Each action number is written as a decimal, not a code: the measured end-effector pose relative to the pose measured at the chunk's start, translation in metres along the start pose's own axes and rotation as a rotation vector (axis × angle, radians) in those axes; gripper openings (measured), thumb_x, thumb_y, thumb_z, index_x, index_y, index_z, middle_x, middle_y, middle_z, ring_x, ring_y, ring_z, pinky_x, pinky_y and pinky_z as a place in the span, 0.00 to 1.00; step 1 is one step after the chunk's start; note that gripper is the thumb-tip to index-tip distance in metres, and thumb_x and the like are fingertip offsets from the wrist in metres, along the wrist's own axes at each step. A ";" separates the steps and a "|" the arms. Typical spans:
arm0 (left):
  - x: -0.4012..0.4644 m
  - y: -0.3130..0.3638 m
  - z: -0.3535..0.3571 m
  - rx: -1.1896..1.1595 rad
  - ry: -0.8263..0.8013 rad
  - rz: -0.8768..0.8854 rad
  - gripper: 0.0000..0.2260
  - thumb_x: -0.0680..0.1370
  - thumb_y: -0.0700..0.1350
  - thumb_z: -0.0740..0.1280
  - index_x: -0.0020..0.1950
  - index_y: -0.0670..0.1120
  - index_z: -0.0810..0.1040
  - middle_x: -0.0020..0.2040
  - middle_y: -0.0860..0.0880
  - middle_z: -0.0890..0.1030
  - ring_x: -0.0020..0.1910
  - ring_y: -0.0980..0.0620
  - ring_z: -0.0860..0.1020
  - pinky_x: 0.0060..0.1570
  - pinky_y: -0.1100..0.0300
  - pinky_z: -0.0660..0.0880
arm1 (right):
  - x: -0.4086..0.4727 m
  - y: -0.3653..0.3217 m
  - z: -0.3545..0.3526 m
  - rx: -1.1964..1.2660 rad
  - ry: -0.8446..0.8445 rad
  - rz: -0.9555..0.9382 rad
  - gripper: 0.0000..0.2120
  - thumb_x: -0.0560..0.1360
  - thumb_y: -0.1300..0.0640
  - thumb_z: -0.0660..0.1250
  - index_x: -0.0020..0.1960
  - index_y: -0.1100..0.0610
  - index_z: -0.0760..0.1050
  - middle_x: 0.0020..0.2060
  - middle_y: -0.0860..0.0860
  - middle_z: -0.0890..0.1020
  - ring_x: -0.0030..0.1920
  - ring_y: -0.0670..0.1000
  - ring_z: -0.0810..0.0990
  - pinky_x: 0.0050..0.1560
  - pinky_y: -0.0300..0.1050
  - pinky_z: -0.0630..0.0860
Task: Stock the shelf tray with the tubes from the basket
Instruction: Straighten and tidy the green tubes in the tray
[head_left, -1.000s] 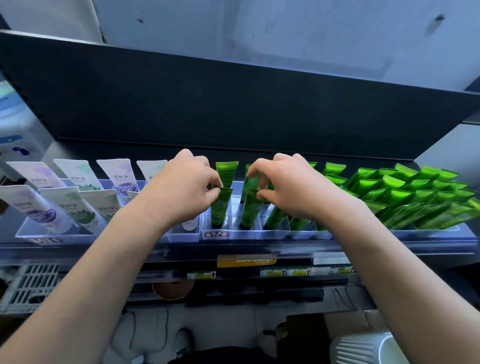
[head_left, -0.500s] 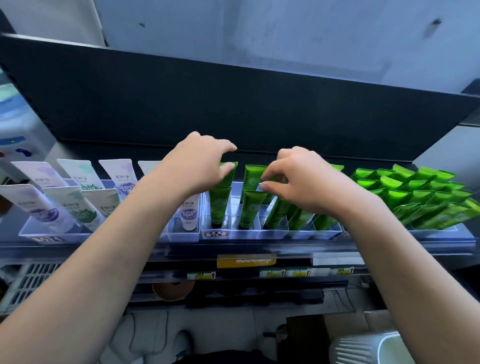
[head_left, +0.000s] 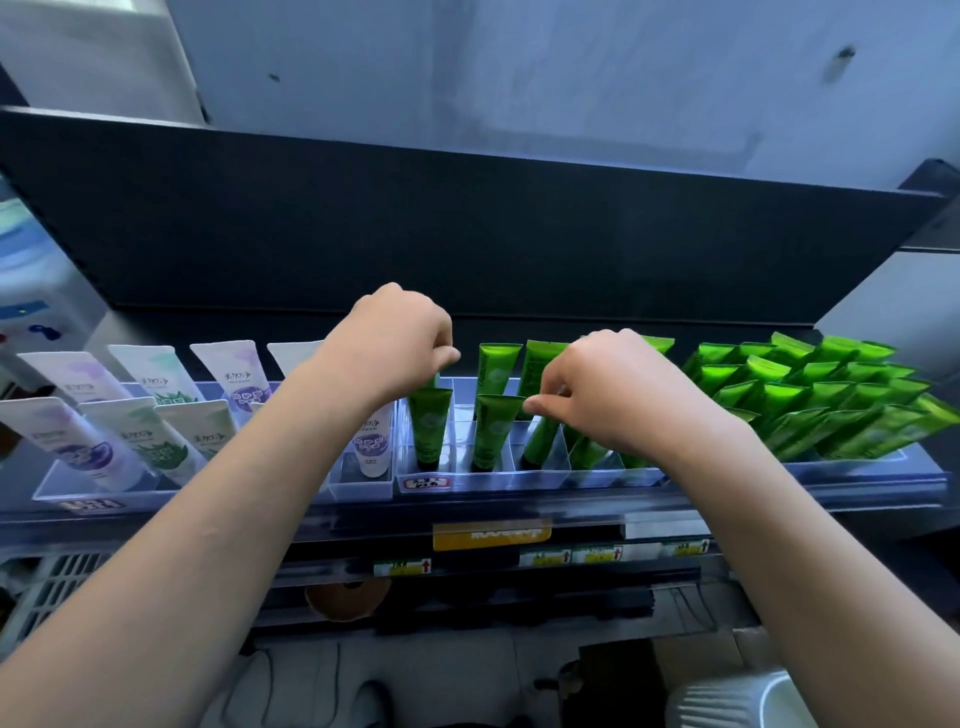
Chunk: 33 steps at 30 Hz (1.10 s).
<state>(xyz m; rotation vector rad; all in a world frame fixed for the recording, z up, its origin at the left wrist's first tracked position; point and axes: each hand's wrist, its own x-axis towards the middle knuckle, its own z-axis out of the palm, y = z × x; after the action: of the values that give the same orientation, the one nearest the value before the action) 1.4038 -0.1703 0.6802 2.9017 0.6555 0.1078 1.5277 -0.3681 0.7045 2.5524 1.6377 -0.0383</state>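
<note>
Hands reach into a clear shelf tray across the middle of the frame. At centre, the left hand has its fingers curled down over the top of a green tube standing in the tray's leftmost green slot; it seems to pinch a second tube just behind, though the knuckles hide the contact. Right of centre, the right hand pinches the top of a leaning green tube between thumb and forefinger. Between the hands, two more green tubes stand upright, one behind the other. At right, a dense block of green tubes fills the tray. At left stand white tubes.

Stocking looks well advanced: the right is packed, while the centre slots are thinly filled. A pale basket shows at lower right, its contents out of view.
</note>
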 end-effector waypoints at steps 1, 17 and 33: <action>0.000 0.000 0.001 -0.006 0.003 0.001 0.06 0.81 0.51 0.67 0.50 0.54 0.84 0.45 0.51 0.83 0.53 0.44 0.76 0.50 0.50 0.78 | -0.001 0.001 0.001 -0.004 0.000 -0.003 0.19 0.81 0.35 0.64 0.45 0.47 0.83 0.38 0.46 0.84 0.46 0.53 0.81 0.50 0.49 0.70; -0.001 0.001 -0.002 -0.087 0.038 0.012 0.12 0.79 0.42 0.63 0.54 0.52 0.85 0.52 0.53 0.84 0.46 0.48 0.76 0.53 0.51 0.78 | -0.005 0.005 0.011 -0.002 0.023 0.070 0.11 0.81 0.54 0.63 0.56 0.45 0.83 0.49 0.44 0.86 0.57 0.53 0.79 0.59 0.51 0.69; 0.056 0.080 -0.001 0.030 -0.131 0.238 0.08 0.77 0.52 0.66 0.48 0.53 0.85 0.42 0.52 0.81 0.49 0.47 0.71 0.49 0.46 0.80 | -0.008 0.021 -0.004 0.112 -0.035 0.032 0.17 0.81 0.56 0.63 0.62 0.41 0.83 0.53 0.47 0.83 0.58 0.55 0.76 0.55 0.51 0.71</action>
<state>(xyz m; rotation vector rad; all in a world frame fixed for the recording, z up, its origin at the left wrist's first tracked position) 1.4881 -0.2173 0.6970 2.9726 0.2910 -0.0633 1.5436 -0.3835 0.7106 2.6433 1.6257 -0.1759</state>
